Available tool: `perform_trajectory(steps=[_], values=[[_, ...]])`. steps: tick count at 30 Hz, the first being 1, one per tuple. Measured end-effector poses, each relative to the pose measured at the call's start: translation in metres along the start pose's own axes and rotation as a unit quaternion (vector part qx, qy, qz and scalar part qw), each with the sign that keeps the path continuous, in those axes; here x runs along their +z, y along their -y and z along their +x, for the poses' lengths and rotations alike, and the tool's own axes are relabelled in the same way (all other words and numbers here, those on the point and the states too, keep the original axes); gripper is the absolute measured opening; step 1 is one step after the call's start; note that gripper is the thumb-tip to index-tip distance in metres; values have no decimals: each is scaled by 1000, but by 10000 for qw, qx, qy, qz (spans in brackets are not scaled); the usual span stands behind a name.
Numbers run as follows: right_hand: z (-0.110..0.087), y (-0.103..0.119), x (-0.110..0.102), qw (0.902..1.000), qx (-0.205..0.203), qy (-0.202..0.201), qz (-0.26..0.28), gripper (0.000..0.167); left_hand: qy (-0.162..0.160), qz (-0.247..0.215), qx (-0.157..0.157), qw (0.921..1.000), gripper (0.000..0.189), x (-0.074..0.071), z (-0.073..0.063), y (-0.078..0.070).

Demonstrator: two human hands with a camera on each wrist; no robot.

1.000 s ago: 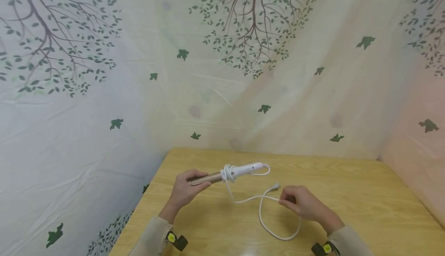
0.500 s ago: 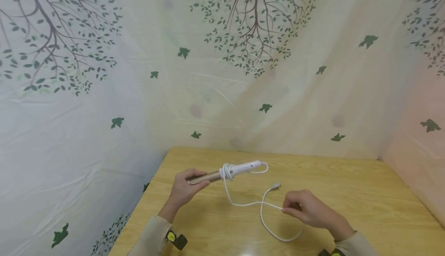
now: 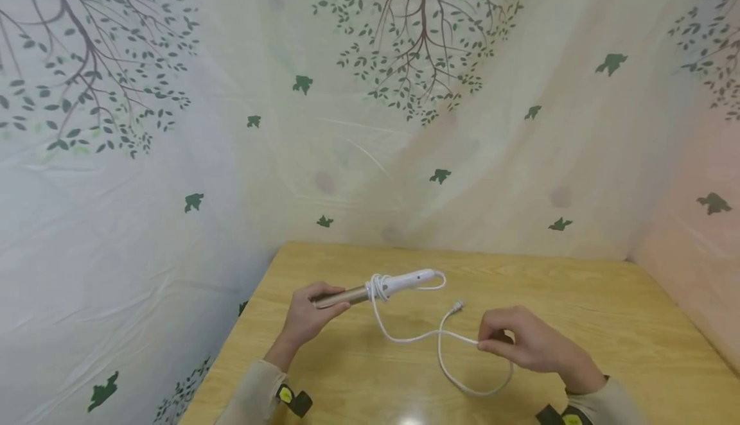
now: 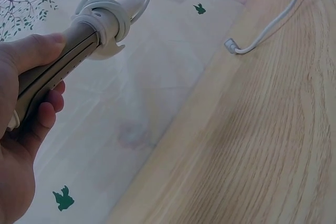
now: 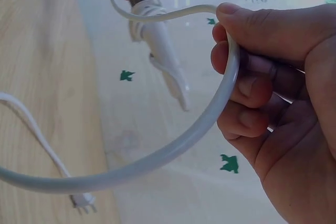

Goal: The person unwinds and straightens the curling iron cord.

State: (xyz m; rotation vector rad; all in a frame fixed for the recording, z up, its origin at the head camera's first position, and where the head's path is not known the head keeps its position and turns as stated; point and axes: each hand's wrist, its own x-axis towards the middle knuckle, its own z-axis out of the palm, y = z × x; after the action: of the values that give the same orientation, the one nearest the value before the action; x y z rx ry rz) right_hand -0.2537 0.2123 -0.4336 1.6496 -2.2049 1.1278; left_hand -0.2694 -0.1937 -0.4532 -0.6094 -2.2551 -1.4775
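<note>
**One iron (image 3: 351,295) gripped at left, its cord (image 3: 400,340) pinched at right**

At far left, a pale sheet (image 3: 220,162) lines the room, printed with upside-down trees. Three crowns run off the top edge, and a patch of leaves at lower left is cut by the worktop (image 3: 607,309). Ten green birds show whole; an eleventh is partly hidden behind the worktop's left edge.

Next come a beige sleeve, cut off below, and one dark band (image 3: 293,399) with a yellow spot. The left hand (image 3: 309,312) is wrapped around the brown end of the iron, thumb on top; the palm hides that tip. The iron is held above the worktop, its white handle pointing right and slightly away. Cord is wound around its middle, the turns too tangled to count; one small loop leaves the handle's end.

The cord sags rightward, crosses itself once and makes one large loop. Its single two-pronged plug (image 3: 458,306) ends just above the crossing; whether it touches the worktop is hard to tell.

The right hand (image 3: 528,341) pinches the cord between thumb and forefinger, its other fingers curled; part of the loop passes out of sight behind it. A second band and sleeve are cut by the lower edge. The worktop is pale wood grain, with glare at the bottom; its near edge lies out of view. The sheet turns pinkish at far right.
</note>
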Motion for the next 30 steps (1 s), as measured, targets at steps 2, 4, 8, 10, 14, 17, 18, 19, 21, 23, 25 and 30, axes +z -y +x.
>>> perform_trajectory(steps=[2, 4, 8, 10, 14, 17, 18, 19, 21, 23, 25, 30], values=[[4, 5, -4, 9998, -177, -114, -10, 38, -2, 15, -32, 10000, 25, 0, -1, 0], [8, 12, -10, 9991, -333, -252, -26, 41, 23, 12, -75, 10000, 25, 0, -1, 0], [17, 25, -25, 9970, -542, -524, -198, 44, 134, -54, -110, 9998, 25, 2, -2, 0], [21, 27, -34, 9950, -674, -651, -347, 41, 156, -64, -125, 9998, 25, 2, -3, 1], [29, 24, -46, 9887, -986, -956, -609, 30, 146, -34, -188, 9997, 25, 2, -3, 1], [34, 21, -50, 9841, -1090, -1187, -750, 22, 171, -16, -269, 9995, 25, 1, -4, 2], [35, 20, -51, 9828, -1094, -1269, -780, 19, 189, -24, -293, 9994, 25, 1, -4, 2], [36, 19, -52, 9818, -1087, -1350, -782, 17, 204, -35, -316, 9993, 25, 0, -4, 2], [38, 16, -54, 9795, -1053, -1530, -776, 12, 237, -67, -342, 9991, 25, 0, -5, 2], [40, 13, -56, 9767, -1011, -1732, -762, 9, 259, -107, -358, 9990, 26, 1, -5, 1], [41, 8, -58, 9737, -996, -1952, -617, 9, 271, -110, -376, 9989, 26, 1, -5, 2], [44, -7, -64, 9640, -736, -2521, -405, 8, 254, -89, -454, 9986, 26, 3, -6, 3]])
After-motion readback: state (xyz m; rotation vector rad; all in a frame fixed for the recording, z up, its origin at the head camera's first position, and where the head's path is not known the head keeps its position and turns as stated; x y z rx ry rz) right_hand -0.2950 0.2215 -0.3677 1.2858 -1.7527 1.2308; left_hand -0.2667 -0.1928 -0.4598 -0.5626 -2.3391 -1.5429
